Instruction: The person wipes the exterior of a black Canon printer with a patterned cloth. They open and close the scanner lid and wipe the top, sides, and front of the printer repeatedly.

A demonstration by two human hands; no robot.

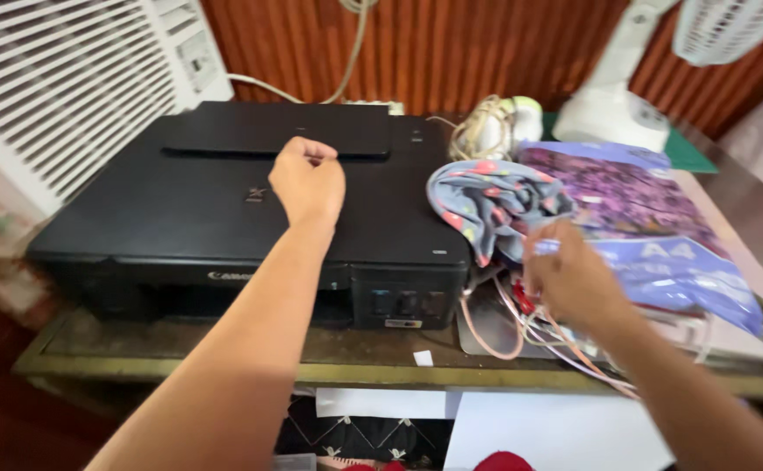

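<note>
Seen from above, two bare arms reaching over a cluttered table [181,349]. Left hand [307,179] curled into a loose fist, fingers folded in, resting on the top of a black printer [181,218], just below the closed rear paper flap [277,131]; nothing visibly held, though the palm side is hidden. Right hand [569,275] blurred, fingers bent among a tangle of thin cables [521,336], pinkish and white, lying just right of the printer's front corner; whether a cable is actually pinched cannot be told.

Printer sitting square on the left half of the table, small front panel [408,303] at its right front. Touching its right edge, a crumpled grey cloth with red and yellow dots [490,201], lying partly on a purple and blue pack of paper [652,227] that stretches toward the right edge of the table. Behind the cloth, a coiled bundle of cord [482,126] next to a pale round object [525,113]. Farther right, the white base of a fan [613,109], its grille [730,26] at the top corner. At upper left, a white air conditioner [68,78] against a reddish wood-panel wall [486,44]. White sheets [486,419] hanging below the front edge of the table.
</note>
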